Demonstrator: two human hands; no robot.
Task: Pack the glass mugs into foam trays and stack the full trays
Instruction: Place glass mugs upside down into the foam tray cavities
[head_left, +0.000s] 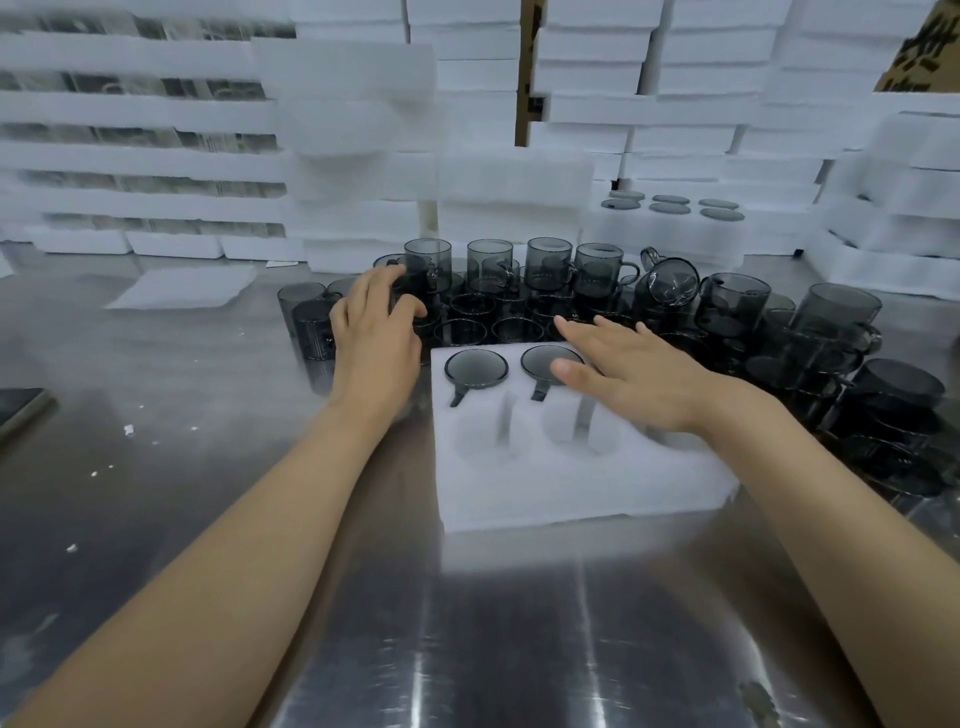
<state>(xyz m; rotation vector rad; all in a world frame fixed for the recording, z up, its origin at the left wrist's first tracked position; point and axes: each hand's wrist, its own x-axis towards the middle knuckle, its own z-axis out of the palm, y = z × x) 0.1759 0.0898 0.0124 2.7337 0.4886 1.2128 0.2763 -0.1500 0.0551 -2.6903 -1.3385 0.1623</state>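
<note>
A white foam tray (571, 483) lies on the steel table in front of me. Two of its back pockets hold smoky glass mugs, one at the left (476, 368) and one beside it (545, 361); the front pockets are empty. My right hand (639, 379) rests flat over the tray's back right part, fingers spread, holding nothing. My left hand (376, 332) is left of the tray, its fingers curled over loose mugs (488, 291) crowded behind the tray; whether it grips one is unclear.
More loose mugs (831, 353) spread to the right. A filled tray (670, 218) sits at the back right among tall stacks of foam trays (701, 104). A flat foam sheet (182, 288) lies at the left. Foam crumbs dot the table.
</note>
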